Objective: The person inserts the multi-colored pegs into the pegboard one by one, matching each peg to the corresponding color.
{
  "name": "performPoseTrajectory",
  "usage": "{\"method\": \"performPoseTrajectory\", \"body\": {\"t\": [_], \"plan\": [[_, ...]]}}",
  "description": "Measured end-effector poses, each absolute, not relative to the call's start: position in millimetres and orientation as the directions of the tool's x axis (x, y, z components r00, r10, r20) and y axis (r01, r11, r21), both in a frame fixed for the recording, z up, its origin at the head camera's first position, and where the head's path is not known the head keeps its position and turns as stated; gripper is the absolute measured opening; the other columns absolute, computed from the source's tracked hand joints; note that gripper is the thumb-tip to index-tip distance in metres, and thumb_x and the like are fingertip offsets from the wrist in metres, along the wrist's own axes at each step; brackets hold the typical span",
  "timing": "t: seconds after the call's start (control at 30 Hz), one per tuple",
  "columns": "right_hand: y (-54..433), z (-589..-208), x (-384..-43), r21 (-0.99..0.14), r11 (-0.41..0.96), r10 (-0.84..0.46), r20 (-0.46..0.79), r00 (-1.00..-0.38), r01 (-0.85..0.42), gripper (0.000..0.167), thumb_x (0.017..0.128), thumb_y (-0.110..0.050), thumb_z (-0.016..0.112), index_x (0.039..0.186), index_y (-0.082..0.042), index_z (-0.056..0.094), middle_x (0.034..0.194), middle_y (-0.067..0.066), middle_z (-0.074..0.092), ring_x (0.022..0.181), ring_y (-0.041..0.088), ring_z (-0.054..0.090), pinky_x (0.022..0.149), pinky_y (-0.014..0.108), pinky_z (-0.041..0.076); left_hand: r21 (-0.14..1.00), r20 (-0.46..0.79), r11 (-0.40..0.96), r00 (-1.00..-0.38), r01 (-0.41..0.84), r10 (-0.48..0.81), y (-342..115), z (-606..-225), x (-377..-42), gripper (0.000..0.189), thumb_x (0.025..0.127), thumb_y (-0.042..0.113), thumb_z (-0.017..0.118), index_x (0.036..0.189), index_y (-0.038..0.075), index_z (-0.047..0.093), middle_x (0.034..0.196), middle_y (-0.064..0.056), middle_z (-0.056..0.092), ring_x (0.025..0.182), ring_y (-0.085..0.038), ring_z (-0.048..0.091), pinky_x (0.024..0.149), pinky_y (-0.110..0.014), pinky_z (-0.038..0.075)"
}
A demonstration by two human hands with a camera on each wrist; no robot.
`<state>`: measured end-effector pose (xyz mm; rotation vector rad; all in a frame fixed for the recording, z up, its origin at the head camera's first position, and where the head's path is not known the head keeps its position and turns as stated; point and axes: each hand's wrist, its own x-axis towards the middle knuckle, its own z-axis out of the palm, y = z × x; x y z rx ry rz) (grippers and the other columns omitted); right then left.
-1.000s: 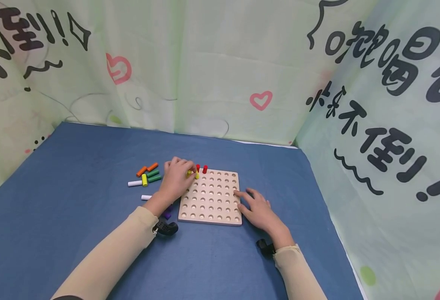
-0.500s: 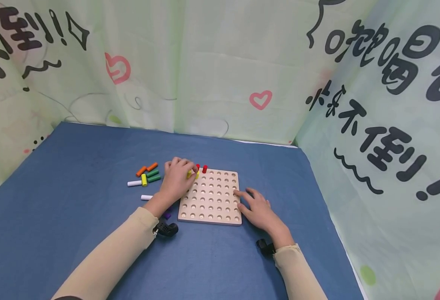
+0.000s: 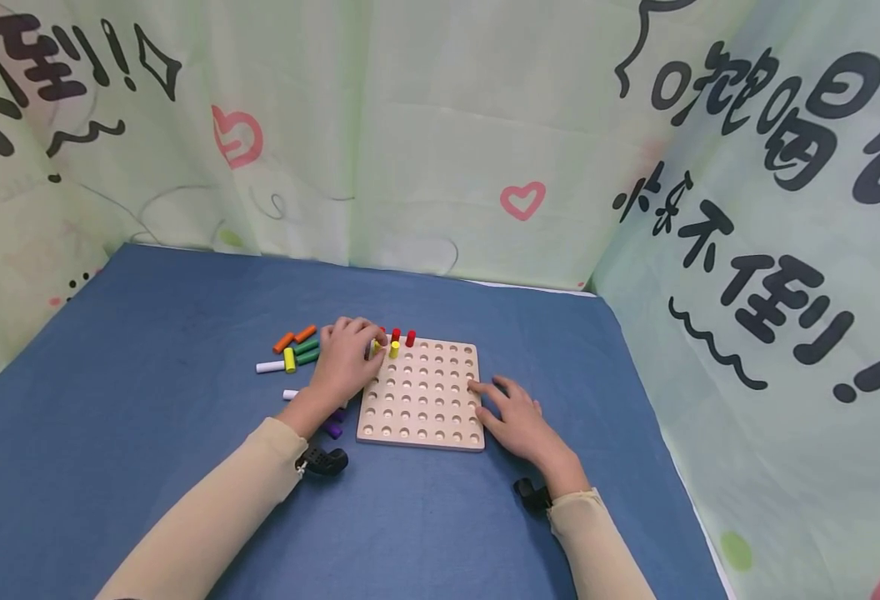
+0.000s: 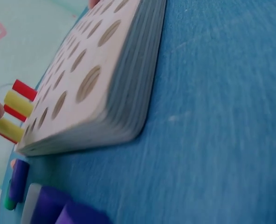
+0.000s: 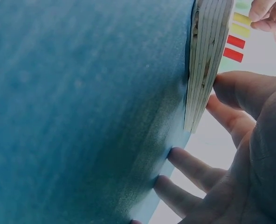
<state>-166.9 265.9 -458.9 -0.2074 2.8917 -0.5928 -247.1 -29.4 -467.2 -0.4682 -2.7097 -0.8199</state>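
A square wooden pegboard (image 3: 425,400) with rows of round holes lies on the blue cloth. Red pegs (image 3: 410,338) stand along its far edge. In front of them are two upright yellow pegs, the right one (image 3: 395,350) standing free of the fingers. My left hand (image 3: 346,358) hovers over the far left corner, loosely bent, fingertips at the other yellow peg (image 5: 242,18) in the right wrist view. Nothing shows held between them. My right hand (image 3: 517,419) rests at the board's right edge, thumb and index finger (image 5: 231,116) touching it, the other fingers spread on the cloth.
Left of the board lie loose pegs: orange (image 3: 283,342), green (image 3: 308,357), yellow (image 3: 289,360), white (image 3: 269,367) and purple (image 3: 332,430), some partly behind the left forearm. A printed curtain (image 3: 432,142) rises behind the blue-covered table (image 3: 440,517).
My left hand has let go of the right yellow peg, which now stands in the board, and has drawn back slightly to the left. My right hand stays in place.
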Motion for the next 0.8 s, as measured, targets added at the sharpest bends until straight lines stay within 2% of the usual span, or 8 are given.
{"method": "performPoseTrajectory", "body": {"t": [0.23, 0.37, 0.57, 0.8], "plan": [[265.2, -457.6, -166.8, -0.403, 0.909, -0.178, -0.146, -0.973, -0.106, 0.049, 0.107, -0.034, 0.055, 0.155, -0.029, 0.047, 0.165, 0.023, 0.03, 0.152, 0.049, 0.027, 0.116, 0.076, 0.017, 0.486, 0.326, 0.807, -0.926, 0.336, 0.189, -48.2, -462.9, -242.6, 0.016, 0.094, 0.022, 0.076, 0.107, 0.015, 0.071, 0.119, -0.009, 0.069, 0.116, -0.036, 0.054, 0.1, -0.061, 0.038], [264.6, -456.8, -167.1, -0.388, 0.915, -0.179, -0.146, -0.973, -0.111, 0.05, 0.107, -0.033, 0.056, 0.156, -0.029, 0.046, 0.164, 0.024, 0.031, 0.152, 0.049, 0.029, 0.116, 0.075, 0.019, 0.494, 0.26, 0.824, -0.952, 0.277, 0.164, -63.2, -458.5, -238.9, 0.021, 0.094, 0.026, 0.074, 0.111, 0.014, 0.071, 0.125, -0.013, 0.065, 0.119, -0.039, 0.053, 0.099, -0.061, 0.039], [264.6, -456.3, -168.0, -0.355, 0.925, -0.191, -0.126, -0.973, -0.135, 0.05, 0.106, -0.033, 0.057, 0.155, -0.027, 0.048, 0.162, 0.025, 0.035, 0.148, 0.051, 0.034, 0.114, 0.073, 0.027, 0.45, 0.161, 0.877, -0.981, 0.169, 0.106, -89.7, -452.9, -233.3, 0.025, 0.097, 0.03, 0.07, 0.114, 0.012, 0.069, 0.132, -0.018, 0.059, 0.123, -0.043, 0.048, 0.097, -0.062, 0.038], [261.6, -455.7, -168.7, -0.31, 0.942, -0.169, -0.096, -0.981, -0.132, 0.049, 0.104, -0.034, 0.061, 0.151, -0.026, 0.053, 0.154, 0.025, 0.045, 0.142, 0.051, 0.042, 0.108, 0.07, 0.037, 0.377, 0.089, 0.917, -0.991, 0.129, 0.103, -120.3, -451.7, -229.9, 0.034, 0.096, 0.025, 0.067, 0.124, 0.007, 0.065, 0.135, -0.023, 0.055, 0.121, -0.046, 0.046, 0.096, -0.064, 0.037]]}}
